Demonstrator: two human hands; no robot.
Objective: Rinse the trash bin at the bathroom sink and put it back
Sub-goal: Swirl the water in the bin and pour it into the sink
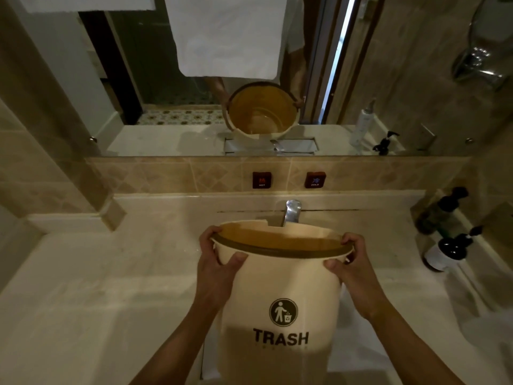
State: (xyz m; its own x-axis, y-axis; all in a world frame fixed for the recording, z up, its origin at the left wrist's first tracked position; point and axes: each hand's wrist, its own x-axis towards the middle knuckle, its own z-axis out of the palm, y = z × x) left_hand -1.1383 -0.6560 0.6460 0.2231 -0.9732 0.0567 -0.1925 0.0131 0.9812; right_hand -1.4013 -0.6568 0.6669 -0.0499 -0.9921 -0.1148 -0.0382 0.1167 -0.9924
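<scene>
A cream trash bin (280, 287) marked TRASH, with a dark rim band, is held over the sink, its mouth tipped away from me toward the chrome tap (292, 211). My left hand (219, 259) grips the rim on the left, thumb on the outer wall. On the right side my right hand (351, 262) holds the rim the same way. The mirror (194, 107) reflects the bin's brownish inside, with a little water at its bottom. The sink basin is mostly hidden behind the bin.
Hot and cold buttons (261, 179) sit on the tile strip behind the tap. Dark pump bottles (444, 248) stand on the pale counter (97, 287) at right. A white towel (227, 34) hangs in front of the mirror.
</scene>
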